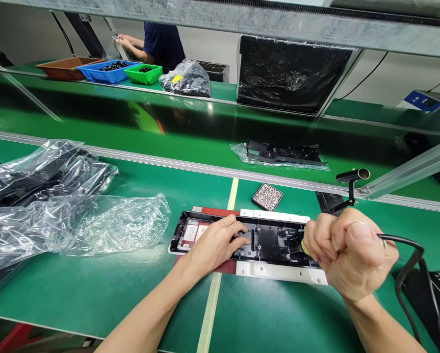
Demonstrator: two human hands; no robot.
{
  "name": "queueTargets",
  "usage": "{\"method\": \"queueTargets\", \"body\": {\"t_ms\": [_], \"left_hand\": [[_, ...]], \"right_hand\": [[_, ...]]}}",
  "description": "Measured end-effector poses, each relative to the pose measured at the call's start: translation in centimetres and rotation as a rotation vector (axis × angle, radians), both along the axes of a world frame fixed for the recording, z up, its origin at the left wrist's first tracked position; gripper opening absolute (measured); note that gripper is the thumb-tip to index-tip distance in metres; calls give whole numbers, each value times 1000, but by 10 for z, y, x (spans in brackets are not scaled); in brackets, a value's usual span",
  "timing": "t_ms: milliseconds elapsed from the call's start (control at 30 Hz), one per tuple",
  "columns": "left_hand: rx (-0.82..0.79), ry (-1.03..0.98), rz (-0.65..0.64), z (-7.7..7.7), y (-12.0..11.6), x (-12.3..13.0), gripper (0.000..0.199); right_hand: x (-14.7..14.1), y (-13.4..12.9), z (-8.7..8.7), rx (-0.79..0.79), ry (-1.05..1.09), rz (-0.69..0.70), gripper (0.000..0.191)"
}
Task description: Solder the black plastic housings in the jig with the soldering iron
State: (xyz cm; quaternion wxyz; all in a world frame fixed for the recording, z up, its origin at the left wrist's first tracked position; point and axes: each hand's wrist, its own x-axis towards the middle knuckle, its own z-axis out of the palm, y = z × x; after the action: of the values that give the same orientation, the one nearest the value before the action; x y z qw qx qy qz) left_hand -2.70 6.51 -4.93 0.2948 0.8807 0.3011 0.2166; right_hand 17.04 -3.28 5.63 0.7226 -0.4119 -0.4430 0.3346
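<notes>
A long black plastic housing [267,240] lies open side up in a fixture with red and white blocks [278,272]. My left hand [220,240] rests on its left-middle part, thumb and forefinger apart and touching the inside. Over the right end, my right hand [348,250] is closed in a fist around a corded soldering iron [305,247]. Only a yellowish bit of it shows below the fingers; its tip is hidden. A black cable [403,240] runs from behind the fist to the right.
Clear plastic bags [116,225] with dark parts cover the left bench. Behind the fixture are a square tip-cleaner dish [267,197] and a tubular iron holder [352,175]. A bagged black part [286,153] lies beyond the rail. Across the bench, a person [164,46] works near coloured bins [109,71].
</notes>
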Motion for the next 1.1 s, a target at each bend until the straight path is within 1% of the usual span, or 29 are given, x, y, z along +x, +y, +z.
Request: {"method": "queueTargets", "body": {"t_ms": [400, 700, 867, 1000, 1100], "left_hand": [[3, 1, 3, 0, -1, 0, 10], [-15, 12, 4, -1, 0, 0, 13], [-17, 1, 12, -5, 1, -2, 11], [-34, -7, 12, -9, 3, -3, 13], [-31, -3, 7, -11, 4, -4, 12]], "right_hand": [[3, -1, 0, -6, -18, 37, 42], [-1, 0, -1, -9, 8, 5, 42], [1, 1, -4, -10, -24, 59, 43], [7, 0, -9, 6, -28, 107, 38], [13, -1, -10, 25, -87, 186, 35]]}}
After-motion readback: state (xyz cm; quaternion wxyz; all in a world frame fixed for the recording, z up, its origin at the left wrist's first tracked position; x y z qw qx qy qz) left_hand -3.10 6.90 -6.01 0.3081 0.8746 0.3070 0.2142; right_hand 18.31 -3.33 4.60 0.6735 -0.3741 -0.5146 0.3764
